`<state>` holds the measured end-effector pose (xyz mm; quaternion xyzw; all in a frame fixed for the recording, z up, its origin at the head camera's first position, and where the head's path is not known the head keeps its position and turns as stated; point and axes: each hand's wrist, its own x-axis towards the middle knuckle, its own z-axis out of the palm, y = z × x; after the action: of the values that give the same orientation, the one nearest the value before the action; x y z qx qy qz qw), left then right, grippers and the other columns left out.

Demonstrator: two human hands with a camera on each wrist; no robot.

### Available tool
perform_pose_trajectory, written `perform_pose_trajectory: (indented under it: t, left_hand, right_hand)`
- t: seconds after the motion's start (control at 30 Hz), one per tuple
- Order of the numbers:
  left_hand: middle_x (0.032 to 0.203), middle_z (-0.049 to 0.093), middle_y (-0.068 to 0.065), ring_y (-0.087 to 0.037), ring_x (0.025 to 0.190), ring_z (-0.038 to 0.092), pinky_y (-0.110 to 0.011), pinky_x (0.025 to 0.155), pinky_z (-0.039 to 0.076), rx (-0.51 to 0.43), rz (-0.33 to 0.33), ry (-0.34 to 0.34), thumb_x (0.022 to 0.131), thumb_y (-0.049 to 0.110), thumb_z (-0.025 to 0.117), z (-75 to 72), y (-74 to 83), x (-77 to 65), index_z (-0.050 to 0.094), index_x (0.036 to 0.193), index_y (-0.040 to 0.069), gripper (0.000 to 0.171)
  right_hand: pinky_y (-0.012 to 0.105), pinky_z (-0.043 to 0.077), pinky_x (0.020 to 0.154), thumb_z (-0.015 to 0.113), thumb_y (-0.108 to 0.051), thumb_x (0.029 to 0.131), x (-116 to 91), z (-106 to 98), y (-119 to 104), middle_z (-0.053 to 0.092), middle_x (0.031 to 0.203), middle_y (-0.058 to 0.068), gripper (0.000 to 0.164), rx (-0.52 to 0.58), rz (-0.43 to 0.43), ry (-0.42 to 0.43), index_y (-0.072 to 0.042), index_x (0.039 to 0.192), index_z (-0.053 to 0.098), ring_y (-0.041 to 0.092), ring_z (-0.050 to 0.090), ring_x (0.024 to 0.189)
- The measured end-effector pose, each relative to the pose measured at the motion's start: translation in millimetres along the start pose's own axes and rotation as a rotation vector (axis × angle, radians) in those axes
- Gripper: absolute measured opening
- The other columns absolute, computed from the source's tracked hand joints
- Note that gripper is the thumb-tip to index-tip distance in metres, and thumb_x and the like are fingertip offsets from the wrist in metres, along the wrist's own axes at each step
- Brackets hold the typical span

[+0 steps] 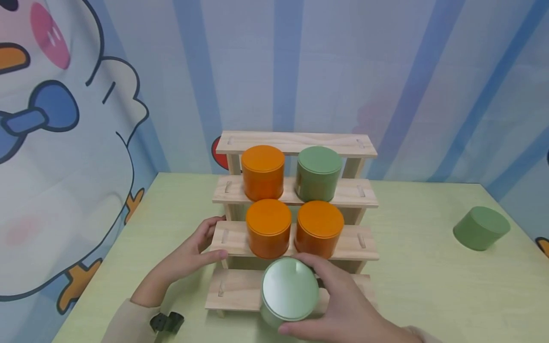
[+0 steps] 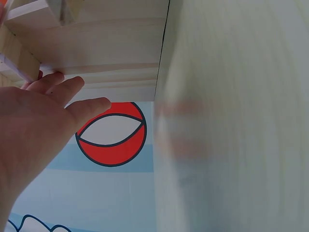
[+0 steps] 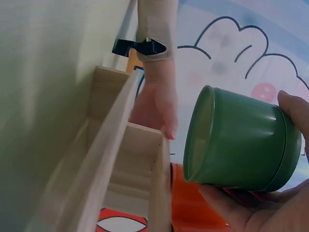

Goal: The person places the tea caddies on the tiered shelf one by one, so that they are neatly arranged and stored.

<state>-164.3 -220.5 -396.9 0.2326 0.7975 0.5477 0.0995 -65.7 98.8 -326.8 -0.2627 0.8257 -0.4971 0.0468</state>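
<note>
A light green lidded canister (image 1: 289, 288) is in my right hand (image 1: 343, 305), gripped between thumb and fingers. It hangs above the bottom tier of a stepped wooden rack (image 1: 240, 288), apart from the board in the right wrist view (image 3: 246, 137). My left hand (image 1: 193, 252) holds the rack's left side, its thumb at the front of the second-lowest tier and its fingers toward the back. That tier bears two orange canisters (image 1: 269, 221). One tier higher, another orange canister (image 1: 262, 171) stands left of a green canister (image 1: 319, 171).
Another green canister (image 1: 482, 227) is on the pale green table (image 1: 420, 286), far to the right of the rack. A striped blue backdrop (image 1: 330, 71) with cartoon figures rises behind and at the sides. A dark clip (image 1: 167, 322) sits at the left sleeve.
</note>
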Motion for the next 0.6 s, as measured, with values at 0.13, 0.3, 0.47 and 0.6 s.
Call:
perform_pose_trajectory:
  t: [0.13, 0.3, 0.47, 0.6]
  left_hand:
    - [0.148, 0.037, -0.020, -0.044, 0.138, 0.030, -0.069, 0.108, 0.017, 0.002, -0.007, 0.003, 0.092, 0.021, 0.066, 0.1, 0.2, 0.1, 0.022, 0.145, 0.005, 0.071]
    - [0.148, 0.038, -0.020, -0.044, 0.137, 0.030, -0.069, 0.108, 0.017, 0.003, -0.003, 0.002, 0.092, 0.021, 0.066, -0.1, 0.4, 0.2, 0.022, 0.145, 0.005, 0.071]
    - [0.148, 0.038, -0.020, -0.044, 0.137, 0.030, -0.069, 0.108, 0.018, 0.003, -0.001, 0.001, 0.093, 0.021, 0.066, -0.3, -0.2, 0.2, 0.022, 0.145, 0.005, 0.070]
    - [0.148, 0.038, -0.019, -0.043, 0.137, 0.031, -0.069, 0.108, 0.017, -0.001, -0.002, 0.001, 0.092, 0.021, 0.066, -0.3, -1.1, 0.5, 0.022, 0.145, 0.006, 0.070]
  right_hand:
    - [0.029, 0.050, 0.087, 0.085, -0.045, 0.069, 5, 8, 2, 0.055, 0.129, -0.011, 0.081, 0.020, 0.048, -0.026, -0.022, 0.137, 0.046, 0.012, 0.057, 0.105]
    - [0.029, 0.049, 0.089, 0.087, -0.043, 0.067, 11, 16, 7, 0.055, 0.125, -0.016, 0.080, 0.028, 0.059, -0.033, -0.025, 0.134, 0.047, 0.010, 0.057, 0.105]
    - [0.031, 0.051, 0.090, 0.088, -0.039, 0.066, 16, 23, 13, 0.056, 0.122, -0.019, 0.075, 0.021, 0.050, -0.018, -0.027, 0.129, 0.048, 0.008, 0.057, 0.105]
    - [0.031, 0.051, 0.090, 0.088, -0.040, 0.066, 20, 26, 18, 0.056, 0.123, -0.017, 0.076, -0.003, 0.052, -0.008, -0.026, 0.129, 0.048, 0.008, 0.058, 0.105]
